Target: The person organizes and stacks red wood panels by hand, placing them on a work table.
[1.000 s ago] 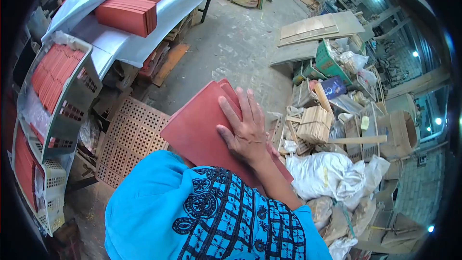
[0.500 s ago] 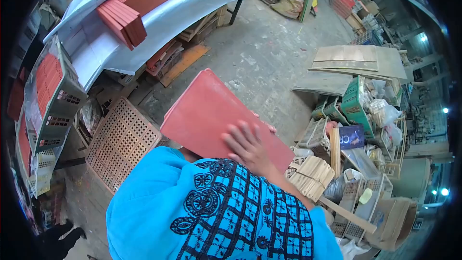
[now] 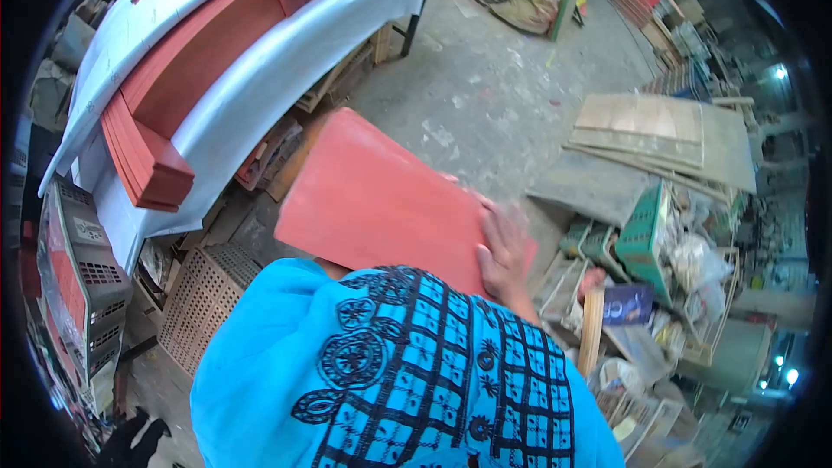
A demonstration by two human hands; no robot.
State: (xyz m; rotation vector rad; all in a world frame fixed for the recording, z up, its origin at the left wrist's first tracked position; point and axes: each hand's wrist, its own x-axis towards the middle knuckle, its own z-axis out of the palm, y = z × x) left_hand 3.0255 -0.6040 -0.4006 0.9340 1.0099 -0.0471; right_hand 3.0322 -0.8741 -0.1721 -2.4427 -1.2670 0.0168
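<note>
A flat red rectangular board [image 3: 381, 199] is held out in front of my blue, black-embroidered top [image 3: 381, 364]. My right hand [image 3: 505, 251] lies on its right end, fingers stretched out and thumb apart, slightly blurred. Of my left hand [image 3: 450, 178] only small fingertips show at the board's far edge; the rest is hidden beneath the board. On the white-covered table [image 3: 286, 78] at upper left lie stacks of similar red boards [image 3: 199, 56], with a fanned bundle [image 3: 147, 165] at the near end.
Perforated plastic crates [image 3: 204, 299] stand at lower left, one grey crate [image 3: 95, 269] holding red pieces. Wooden sheets [image 3: 659, 134] lie at right, near a green crate [image 3: 644, 230], plastic bags and wood strips [image 3: 591, 329]. Concrete floor [image 3: 485, 78] stretches ahead.
My right hand has slid from the board's middle to its right end. The view has shifted, bringing more of the white table and red stacks in. The board stays in front of me.
</note>
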